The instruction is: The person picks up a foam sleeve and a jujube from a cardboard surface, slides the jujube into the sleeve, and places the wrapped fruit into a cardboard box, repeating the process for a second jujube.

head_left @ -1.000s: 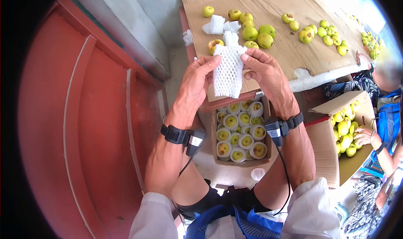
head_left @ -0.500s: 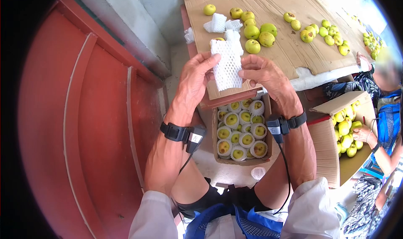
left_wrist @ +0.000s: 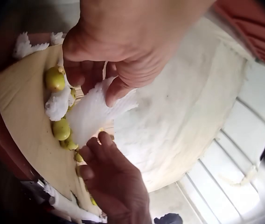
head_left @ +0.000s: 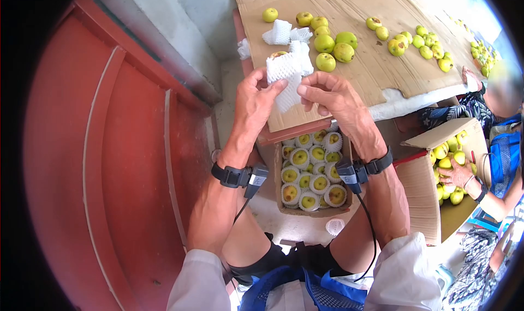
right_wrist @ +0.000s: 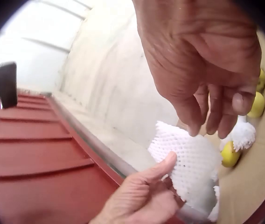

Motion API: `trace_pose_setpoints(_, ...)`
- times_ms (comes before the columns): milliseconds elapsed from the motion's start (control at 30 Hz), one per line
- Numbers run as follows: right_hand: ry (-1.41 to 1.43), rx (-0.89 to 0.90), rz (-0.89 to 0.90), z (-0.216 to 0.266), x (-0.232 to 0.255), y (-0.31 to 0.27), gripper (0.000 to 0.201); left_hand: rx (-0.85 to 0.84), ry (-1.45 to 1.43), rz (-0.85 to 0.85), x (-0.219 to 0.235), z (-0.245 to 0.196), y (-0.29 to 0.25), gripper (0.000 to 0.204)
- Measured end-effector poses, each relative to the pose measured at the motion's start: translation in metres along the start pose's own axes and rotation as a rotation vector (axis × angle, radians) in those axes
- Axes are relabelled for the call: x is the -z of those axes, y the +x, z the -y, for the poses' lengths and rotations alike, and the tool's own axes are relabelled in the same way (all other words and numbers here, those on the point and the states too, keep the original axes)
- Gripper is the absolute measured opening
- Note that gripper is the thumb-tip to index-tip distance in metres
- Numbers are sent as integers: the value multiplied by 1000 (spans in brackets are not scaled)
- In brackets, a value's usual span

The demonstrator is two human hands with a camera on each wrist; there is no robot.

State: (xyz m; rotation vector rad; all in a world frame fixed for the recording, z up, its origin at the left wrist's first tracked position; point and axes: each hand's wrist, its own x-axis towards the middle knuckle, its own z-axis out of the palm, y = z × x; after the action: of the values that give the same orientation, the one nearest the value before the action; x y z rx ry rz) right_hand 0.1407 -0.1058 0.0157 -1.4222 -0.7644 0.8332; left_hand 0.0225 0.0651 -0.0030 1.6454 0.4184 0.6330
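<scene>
A white foam net sleeve [head_left: 284,79] hangs flattened above the cardboard's near edge. My left hand [head_left: 254,101] pinches it, thumb in front and fingers behind. In the right wrist view the sleeve [right_wrist: 184,156] spreads up from the left thumb [right_wrist: 167,163]. My right hand [head_left: 335,95] is at the sleeve's right side, fingers bent loosely and fingertips close by its edge; nothing shows in its grasp. More foam sleeves [head_left: 280,33] lie on the cardboard beyond. A bruised apple [head_left: 278,54] is mostly hidden behind the held sleeve.
Green-yellow apples [head_left: 344,52] are spread over the cardboard-covered table [head_left: 376,73]. Below my hands stands a box of apples in foam sleeves [head_left: 300,158]. On the right another person's hand [head_left: 457,173] reaches into a carton [head_left: 417,191] of apples. A red door [head_left: 131,163] is at left.
The sleeve has shifted left with my left hand and its lower end now tilts. My right hand, earlier holding its right edge, has eased its fingers. The other person's hand has moved left over the apples.
</scene>
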Motion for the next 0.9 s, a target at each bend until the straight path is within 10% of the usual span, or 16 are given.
trace_pose_setpoints(233, 299, -122, -44, 8, -9, -7, 41, -375, 466, -164, -13, -11, -10, 22)
trace_pose_setpoints(900, 384, -155, -12, -5, 2, -4, 25, -701, 702, -160, -13, -11, -13, 32)
